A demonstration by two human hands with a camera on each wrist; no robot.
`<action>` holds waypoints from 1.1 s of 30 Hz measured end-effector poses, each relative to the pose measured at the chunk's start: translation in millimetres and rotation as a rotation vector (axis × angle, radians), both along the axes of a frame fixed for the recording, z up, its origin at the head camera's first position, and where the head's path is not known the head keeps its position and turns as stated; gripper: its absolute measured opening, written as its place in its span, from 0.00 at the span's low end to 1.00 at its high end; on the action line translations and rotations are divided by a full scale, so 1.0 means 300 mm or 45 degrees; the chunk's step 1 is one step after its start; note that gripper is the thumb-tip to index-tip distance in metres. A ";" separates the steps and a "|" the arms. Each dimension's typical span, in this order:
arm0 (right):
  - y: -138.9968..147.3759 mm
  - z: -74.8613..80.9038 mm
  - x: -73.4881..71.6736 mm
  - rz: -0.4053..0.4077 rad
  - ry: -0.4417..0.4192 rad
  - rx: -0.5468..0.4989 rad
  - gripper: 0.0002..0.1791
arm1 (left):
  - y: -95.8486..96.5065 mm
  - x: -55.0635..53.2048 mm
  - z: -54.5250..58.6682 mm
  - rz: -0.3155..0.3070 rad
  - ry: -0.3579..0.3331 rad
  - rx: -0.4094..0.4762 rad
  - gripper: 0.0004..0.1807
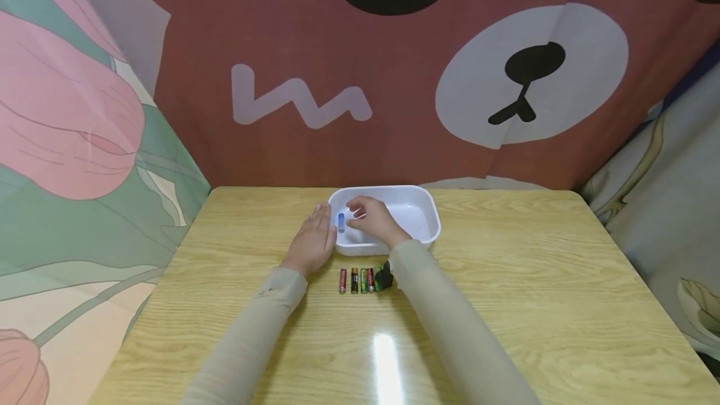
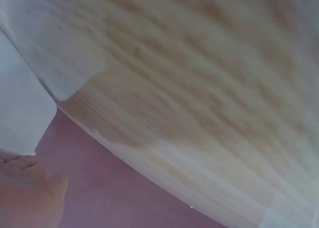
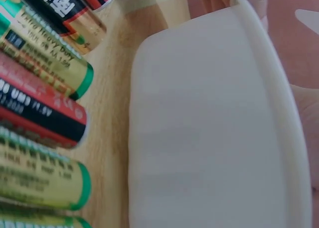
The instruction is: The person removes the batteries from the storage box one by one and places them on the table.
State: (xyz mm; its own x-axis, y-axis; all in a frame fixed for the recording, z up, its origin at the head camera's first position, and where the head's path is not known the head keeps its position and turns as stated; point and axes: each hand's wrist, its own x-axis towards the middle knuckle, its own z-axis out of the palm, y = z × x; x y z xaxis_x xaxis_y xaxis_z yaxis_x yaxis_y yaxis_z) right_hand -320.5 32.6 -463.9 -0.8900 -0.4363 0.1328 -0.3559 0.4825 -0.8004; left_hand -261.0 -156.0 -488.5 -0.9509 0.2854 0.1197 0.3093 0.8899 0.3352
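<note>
A white plastic tray [image 1: 423, 244] stands at the back of the table. Inside it, along the left wall, lies a blue battery [image 1: 341, 222]. My left hand [image 1: 310, 241] rests against the tray's left side with its fingers straight; part of it shows in the left wrist view [image 2: 30, 195]. Over the tray's interior, my right hand [image 1: 375, 219] has loosely bent fingers, just right of the blue battery, with nothing between them. The right wrist view shows the tray's outer wall [image 3: 209, 113], with part of the right hand [image 3: 306, 133] behind its rim.
In front of the tray several batteries lie in a row: a red one [image 1: 343, 281], a black and copper one [image 1: 354, 280], green ones [image 1: 364, 280] and another red one [image 1: 370, 280]. A black object [image 1: 385, 276] under the right wrist overlaps the row's right end. Behind the table hangs a printed curtain [image 1: 394, 155].
</note>
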 end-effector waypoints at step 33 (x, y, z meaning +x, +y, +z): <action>-0.068 -0.039 -0.031 0.177 0.044 0.466 0.37 | 0.001 0.005 0.001 -0.017 0.006 0.007 0.34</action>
State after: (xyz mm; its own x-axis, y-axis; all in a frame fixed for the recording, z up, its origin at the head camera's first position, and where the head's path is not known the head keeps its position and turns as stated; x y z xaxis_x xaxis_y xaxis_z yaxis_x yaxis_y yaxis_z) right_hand -329.9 12.2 -475.7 -0.8169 -0.5763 -0.0250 -0.4615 0.6790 -0.5709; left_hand -259.4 -155.6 -488.1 -0.9465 0.2972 0.1259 0.3226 0.8838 0.3389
